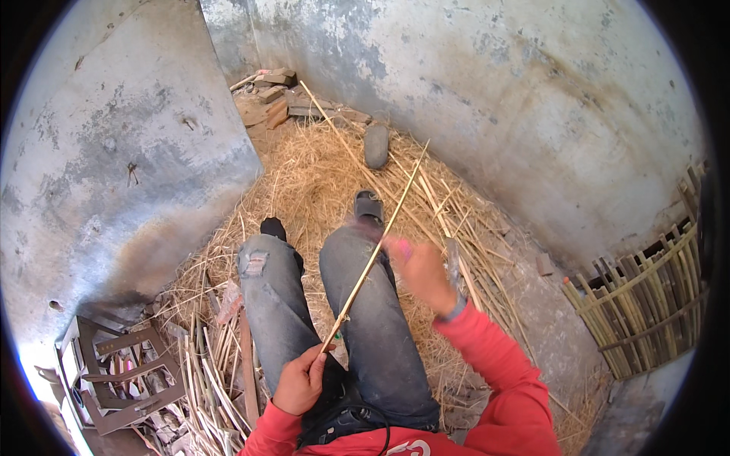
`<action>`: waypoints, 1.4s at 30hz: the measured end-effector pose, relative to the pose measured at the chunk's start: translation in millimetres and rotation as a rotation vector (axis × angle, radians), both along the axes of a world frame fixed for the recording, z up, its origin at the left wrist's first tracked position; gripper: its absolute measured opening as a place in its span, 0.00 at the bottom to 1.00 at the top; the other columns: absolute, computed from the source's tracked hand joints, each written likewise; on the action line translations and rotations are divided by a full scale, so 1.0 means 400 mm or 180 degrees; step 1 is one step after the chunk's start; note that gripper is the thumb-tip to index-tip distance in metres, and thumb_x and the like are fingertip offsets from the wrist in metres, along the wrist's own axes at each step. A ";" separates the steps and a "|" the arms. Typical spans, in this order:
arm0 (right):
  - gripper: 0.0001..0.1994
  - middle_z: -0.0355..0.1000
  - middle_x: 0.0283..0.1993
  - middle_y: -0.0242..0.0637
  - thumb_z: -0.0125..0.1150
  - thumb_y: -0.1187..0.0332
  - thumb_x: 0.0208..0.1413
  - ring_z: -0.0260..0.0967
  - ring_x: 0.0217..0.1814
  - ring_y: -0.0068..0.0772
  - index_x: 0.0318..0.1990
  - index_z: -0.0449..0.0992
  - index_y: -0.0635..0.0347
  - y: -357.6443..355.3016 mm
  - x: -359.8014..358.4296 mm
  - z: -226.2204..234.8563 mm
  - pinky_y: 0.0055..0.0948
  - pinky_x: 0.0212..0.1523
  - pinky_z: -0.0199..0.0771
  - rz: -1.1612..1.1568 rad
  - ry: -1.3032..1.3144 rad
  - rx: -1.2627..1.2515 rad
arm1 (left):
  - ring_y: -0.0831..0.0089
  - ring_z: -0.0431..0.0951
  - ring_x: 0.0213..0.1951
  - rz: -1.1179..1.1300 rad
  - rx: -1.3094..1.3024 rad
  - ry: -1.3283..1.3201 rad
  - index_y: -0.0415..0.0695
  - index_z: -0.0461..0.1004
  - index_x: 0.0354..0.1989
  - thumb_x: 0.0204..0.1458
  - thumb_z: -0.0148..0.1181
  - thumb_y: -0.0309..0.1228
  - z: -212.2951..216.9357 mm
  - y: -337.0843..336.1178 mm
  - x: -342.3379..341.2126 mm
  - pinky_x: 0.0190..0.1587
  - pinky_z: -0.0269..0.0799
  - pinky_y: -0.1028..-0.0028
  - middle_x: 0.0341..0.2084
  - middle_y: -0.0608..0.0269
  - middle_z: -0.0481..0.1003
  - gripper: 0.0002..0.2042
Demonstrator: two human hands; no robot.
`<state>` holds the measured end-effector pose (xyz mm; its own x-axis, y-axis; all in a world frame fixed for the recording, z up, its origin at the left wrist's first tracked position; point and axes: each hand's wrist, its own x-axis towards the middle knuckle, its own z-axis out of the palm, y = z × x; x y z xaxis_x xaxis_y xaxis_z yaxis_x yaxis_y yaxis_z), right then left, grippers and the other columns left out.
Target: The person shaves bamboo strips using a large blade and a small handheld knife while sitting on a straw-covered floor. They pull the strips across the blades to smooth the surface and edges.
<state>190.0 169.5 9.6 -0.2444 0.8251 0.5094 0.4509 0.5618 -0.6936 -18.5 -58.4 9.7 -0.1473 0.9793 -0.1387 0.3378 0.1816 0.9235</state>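
A long, thin bamboo strip [370, 262] slants up and away across my lap, its far end rising over the straw. My left hand [299, 381] is closed on its near end, thumb and fingers pinched around it. My right hand [424, 280], partly smeared by motion, is curled beside the strip's middle, above my right knee. A blurred pink patch [405, 248] shows at its fingers; what they hold cannot be made out. Just right of that hand is a narrow grey piece [453, 262], partly hidden. My legs in worn grey jeans [369, 319] lie beneath the strip.
Straw shavings [304, 163] and long bamboo strips [437, 201] cover the floor ahead. A grey oblong stone [376, 147] and stacked bricks [293, 102] lie toward the wall [471, 91]. Left are a brown wooden frame [133, 380] and cut sticks [209, 387]; right, a slatted bamboo panel [646, 308].
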 end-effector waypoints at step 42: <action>0.20 0.67 0.18 0.52 0.54 0.56 0.70 0.64 0.16 0.48 0.34 0.83 0.63 0.190 0.162 0.034 0.42 0.20 0.60 -0.1450 -0.0355 0.0083 | 0.54 0.72 0.21 -0.0073 0.0399 0.0767 0.41 0.79 0.49 0.65 0.55 0.28 0.019 0.130 0.055 0.26 0.67 0.61 0.18 0.47 0.69 0.09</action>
